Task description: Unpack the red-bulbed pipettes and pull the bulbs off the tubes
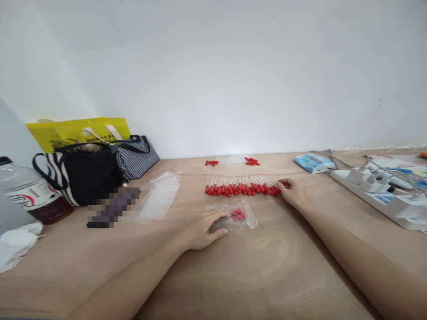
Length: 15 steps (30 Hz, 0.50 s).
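A long row of thin pale sticks with red heads [230,190] lies on the table, red ends toward me. At the row's right end is my right hand [292,192], its thumb and fingertips pinched on a red-headed stick. Nearer to me lies a clear zip bag [250,218] with a few red pieces [238,214] in it. My left hand [205,229] rests on the left end of this bag, fingers stretched out and thumb apart. Beyond the row lie more small red pieces [211,163] and flat clear bags [230,160].
Empty zip bags [158,200] lie left, beside a pixelated dark object [113,208]. Farther left stand a drink bottle [36,195], a black bag [90,173], a striped bag [136,158] and a yellow bag [73,131]. Right are a tissue pack [313,163] and a power strip [376,195].
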Each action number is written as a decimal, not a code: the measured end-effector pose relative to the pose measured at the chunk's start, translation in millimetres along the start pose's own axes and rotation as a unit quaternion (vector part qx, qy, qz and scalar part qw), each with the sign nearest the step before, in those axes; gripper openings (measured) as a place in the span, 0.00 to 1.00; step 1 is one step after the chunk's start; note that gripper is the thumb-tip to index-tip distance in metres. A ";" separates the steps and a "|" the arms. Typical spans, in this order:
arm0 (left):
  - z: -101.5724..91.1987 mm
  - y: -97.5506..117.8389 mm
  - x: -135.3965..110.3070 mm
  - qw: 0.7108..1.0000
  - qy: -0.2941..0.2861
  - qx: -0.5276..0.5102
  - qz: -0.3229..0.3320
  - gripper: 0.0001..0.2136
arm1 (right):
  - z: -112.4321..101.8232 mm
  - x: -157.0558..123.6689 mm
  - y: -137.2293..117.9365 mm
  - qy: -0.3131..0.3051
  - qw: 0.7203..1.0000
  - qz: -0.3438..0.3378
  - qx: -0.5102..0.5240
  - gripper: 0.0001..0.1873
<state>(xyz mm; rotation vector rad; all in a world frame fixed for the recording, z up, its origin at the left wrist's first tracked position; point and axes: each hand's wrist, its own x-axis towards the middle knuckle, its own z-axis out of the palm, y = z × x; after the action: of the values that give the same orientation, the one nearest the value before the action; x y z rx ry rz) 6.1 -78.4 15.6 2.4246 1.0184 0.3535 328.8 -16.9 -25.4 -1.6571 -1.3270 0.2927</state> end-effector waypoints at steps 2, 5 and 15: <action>-0.9 0.2 0.2 1.000 0.000 -0.002 0.008 0.21 | -4.8 -6.5 -9.8 0.018 1.000 -0.015 -0.009 0.10; -3.1 2.4 0.6 1.000 0.001 -0.010 0.016 0.18 | -7.9 -23.1 -27.2 -0.039 0.995 -0.091 0.005 0.11; 0.3 2.1 2.9 0.999 0.024 0.021 0.007 0.21 | 15.8 -70.1 -76.8 -0.303 0.918 -0.255 0.015 0.11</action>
<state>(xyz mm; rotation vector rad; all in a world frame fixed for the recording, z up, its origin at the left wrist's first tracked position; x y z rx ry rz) 9.5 -77.6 16.6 2.4728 1.0390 0.3996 243.5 -72.3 1.3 -1.1619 -2.1482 0.5323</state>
